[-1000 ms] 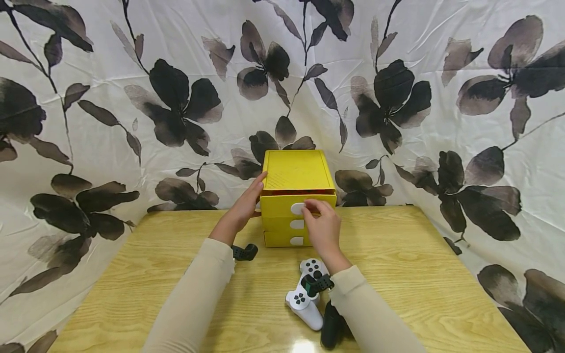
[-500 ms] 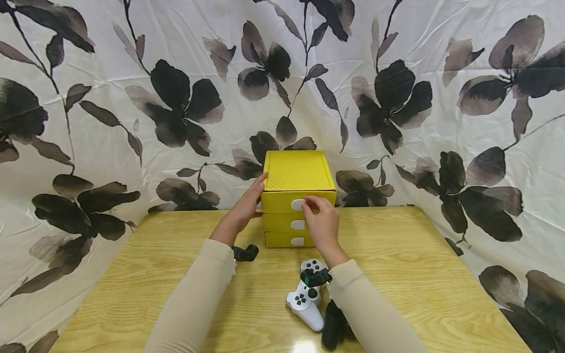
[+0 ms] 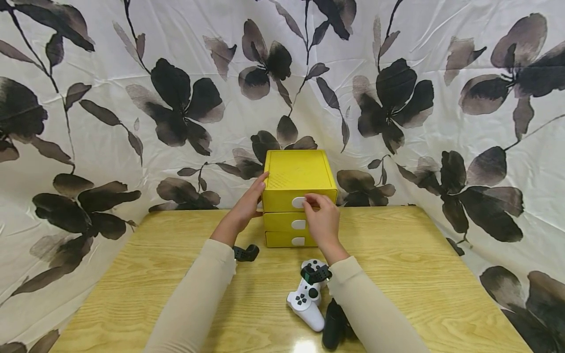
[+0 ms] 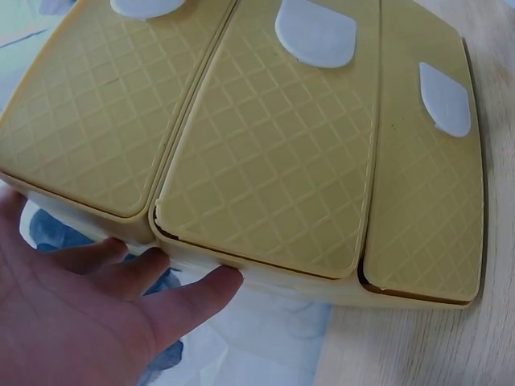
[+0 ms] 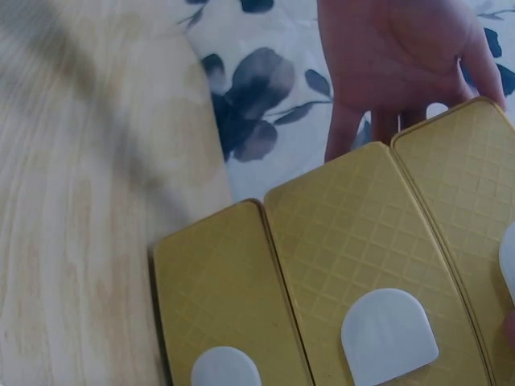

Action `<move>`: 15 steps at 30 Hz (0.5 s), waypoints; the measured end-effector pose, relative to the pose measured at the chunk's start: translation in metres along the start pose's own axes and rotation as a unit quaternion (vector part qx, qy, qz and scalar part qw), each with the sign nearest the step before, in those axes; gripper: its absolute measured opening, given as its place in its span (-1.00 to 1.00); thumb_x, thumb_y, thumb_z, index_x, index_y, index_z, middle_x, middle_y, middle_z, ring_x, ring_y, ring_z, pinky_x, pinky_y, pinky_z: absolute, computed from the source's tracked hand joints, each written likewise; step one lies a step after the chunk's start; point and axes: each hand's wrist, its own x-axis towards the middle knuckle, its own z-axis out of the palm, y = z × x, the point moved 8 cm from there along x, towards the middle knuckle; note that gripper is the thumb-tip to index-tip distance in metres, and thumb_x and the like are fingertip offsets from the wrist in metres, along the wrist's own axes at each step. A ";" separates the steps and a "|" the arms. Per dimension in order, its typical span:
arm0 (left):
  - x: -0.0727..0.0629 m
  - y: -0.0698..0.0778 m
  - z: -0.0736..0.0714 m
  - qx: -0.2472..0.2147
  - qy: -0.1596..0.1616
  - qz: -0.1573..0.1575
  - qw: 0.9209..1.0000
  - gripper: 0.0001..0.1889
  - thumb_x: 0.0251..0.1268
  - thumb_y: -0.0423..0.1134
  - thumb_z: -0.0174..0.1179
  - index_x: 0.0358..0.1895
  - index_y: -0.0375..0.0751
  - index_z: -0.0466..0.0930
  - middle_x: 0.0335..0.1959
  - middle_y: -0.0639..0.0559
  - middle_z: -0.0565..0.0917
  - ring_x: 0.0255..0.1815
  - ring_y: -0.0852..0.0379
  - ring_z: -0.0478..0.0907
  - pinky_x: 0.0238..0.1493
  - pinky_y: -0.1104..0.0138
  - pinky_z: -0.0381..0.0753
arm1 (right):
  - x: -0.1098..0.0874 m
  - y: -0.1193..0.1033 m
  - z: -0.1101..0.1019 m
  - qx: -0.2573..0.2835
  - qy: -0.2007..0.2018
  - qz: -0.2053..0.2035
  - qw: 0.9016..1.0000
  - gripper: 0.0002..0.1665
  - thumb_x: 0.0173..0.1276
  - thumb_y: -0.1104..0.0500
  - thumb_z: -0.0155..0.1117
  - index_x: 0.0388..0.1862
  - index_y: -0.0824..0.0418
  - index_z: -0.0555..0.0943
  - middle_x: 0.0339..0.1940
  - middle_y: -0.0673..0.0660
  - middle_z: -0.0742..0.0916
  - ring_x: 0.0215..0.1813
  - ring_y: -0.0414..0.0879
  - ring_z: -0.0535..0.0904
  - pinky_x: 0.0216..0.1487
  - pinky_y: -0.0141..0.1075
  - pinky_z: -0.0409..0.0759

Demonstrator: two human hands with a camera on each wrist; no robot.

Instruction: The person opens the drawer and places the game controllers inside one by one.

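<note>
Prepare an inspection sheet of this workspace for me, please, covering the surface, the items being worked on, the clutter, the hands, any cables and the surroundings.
Surface: wood-grain tabletop, bright light reflection near the front edge of the head view.
Job's things: yellow three-drawer box, upright, drawers stacked and apparently shut; one white tab per drawer front.
Clutter: white game controller in front of the box; beside it a black object, partly hidden by the right sleeve.
Hands: left hand touches the box's left side; right hand pinches the top white tab.
Cables: nothing seen.
Surroundings: white floral fabric behind and to both sides.
</note>
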 end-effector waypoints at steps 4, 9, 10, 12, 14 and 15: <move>0.000 0.000 -0.001 0.005 0.016 0.003 1.000 -0.42 0.46 0.32 -0.25 0.49 0.56 -0.12 0.61 0.19 -0.21 0.60 -0.14 -0.11 0.33 -0.33 0.20 | 0.001 0.001 0.001 -0.001 -0.001 -0.002 1.000 -0.82 0.27 0.23 0.37 -0.16 0.26 0.72 -0.24 0.16 0.75 -0.21 0.00 0.72 -0.18 -0.19 0.71; 0.001 -0.001 -0.002 0.018 0.033 0.001 0.999 -0.39 0.42 0.35 -0.20 0.48 0.58 -0.11 0.61 0.16 -0.15 0.58 -0.14 -0.03 0.31 -0.29 0.27 | 0.001 0.004 0.002 0.002 -0.004 0.006 1.000 -0.83 0.27 0.23 0.37 -0.15 0.24 0.71 -0.24 0.15 0.76 -0.20 -0.01 0.73 -0.16 -0.20 0.71; 0.001 -0.002 -0.002 0.020 0.034 0.001 0.999 -0.39 0.42 0.35 -0.20 0.48 0.58 -0.11 0.61 0.16 -0.15 0.58 -0.14 -0.03 0.31 -0.29 0.28 | 0.001 0.004 0.002 0.004 -0.004 0.008 1.000 -0.82 0.27 0.24 0.37 -0.15 0.24 0.71 -0.24 0.15 0.76 -0.20 -0.01 0.73 -0.16 -0.19 0.71; 0.001 -0.002 -0.002 0.022 0.036 0.002 0.999 -0.39 0.42 0.34 -0.21 0.48 0.59 -0.11 0.61 0.16 -0.15 0.58 -0.14 -0.02 0.31 -0.28 0.28 | 0.000 0.005 0.002 0.007 -0.005 0.012 1.000 -0.82 0.28 0.24 0.37 -0.15 0.24 0.70 -0.24 0.16 0.76 -0.19 -0.01 0.73 -0.15 -0.20 0.71; 0.001 -0.001 -0.001 0.022 0.035 0.002 0.999 -0.40 0.43 0.33 -0.21 0.48 0.59 -0.13 0.61 0.16 -0.16 0.58 -0.15 -0.02 0.31 -0.28 0.28 | 0.000 0.005 0.002 0.012 -0.005 0.015 1.000 -0.82 0.27 0.24 0.37 -0.15 0.24 0.70 -0.23 0.16 0.76 -0.19 -0.01 0.73 -0.14 -0.19 0.71; 0.000 0.000 -0.001 0.023 0.033 0.000 0.999 -0.40 0.45 0.30 -0.22 0.49 0.57 -0.14 0.61 0.15 -0.17 0.58 -0.15 -0.02 0.31 -0.28 0.28 | 0.000 0.005 0.002 0.014 -0.004 0.015 1.000 -0.82 0.27 0.23 0.38 -0.15 0.24 0.70 -0.23 0.16 0.76 -0.20 -0.01 0.73 -0.14 -0.19 0.71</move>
